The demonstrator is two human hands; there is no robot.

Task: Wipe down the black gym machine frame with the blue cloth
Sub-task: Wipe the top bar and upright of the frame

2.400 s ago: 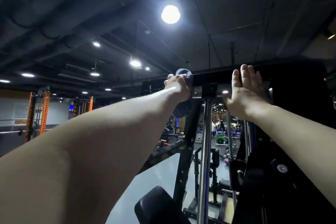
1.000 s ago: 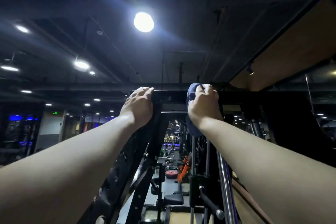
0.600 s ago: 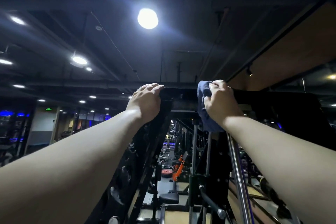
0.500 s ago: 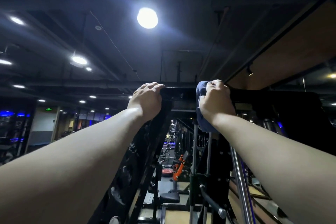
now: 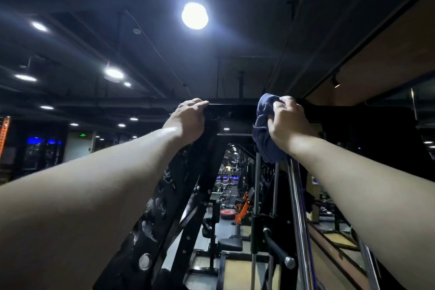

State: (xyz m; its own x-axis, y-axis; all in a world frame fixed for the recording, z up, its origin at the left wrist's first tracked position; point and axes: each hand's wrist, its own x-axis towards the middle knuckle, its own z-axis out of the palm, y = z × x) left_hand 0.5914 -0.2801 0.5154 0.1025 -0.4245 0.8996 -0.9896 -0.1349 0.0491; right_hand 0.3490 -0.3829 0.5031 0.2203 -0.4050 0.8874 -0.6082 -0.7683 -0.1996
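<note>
**A:** Where is the blue cloth?

**B:** The blue cloth (image 5: pixel 263 132) is wadded in my right hand (image 5: pixel 288 122). I'm pressing it on the top crossbar (image 5: pixel 233 110) of the black frame (image 5: pixel 203 172), right of the bar's middle. A loose tail hangs over the front edge.

**A:** Hands?

**B:** Right fingers are curled round the wad, thumb pinching it. My left hand (image 5: pixel 188 120) hooks its fingers over the bar's top edge at the left corner, above the slanted upright (image 5: pixel 155 214).

**A:** Handling?

**B:** The cloth looks soft, light and limp, and it folds anywhere. I'd hold the bulk, not the tail, or the tail snags on the chrome guide rod (image 5: pixel 297 219) just below. The frame looks like rigid steel and won't budge. The paint is probably slick, so I'd press flat. The upright shows pale smears, so my guess is it's not wiped yet.
</note>
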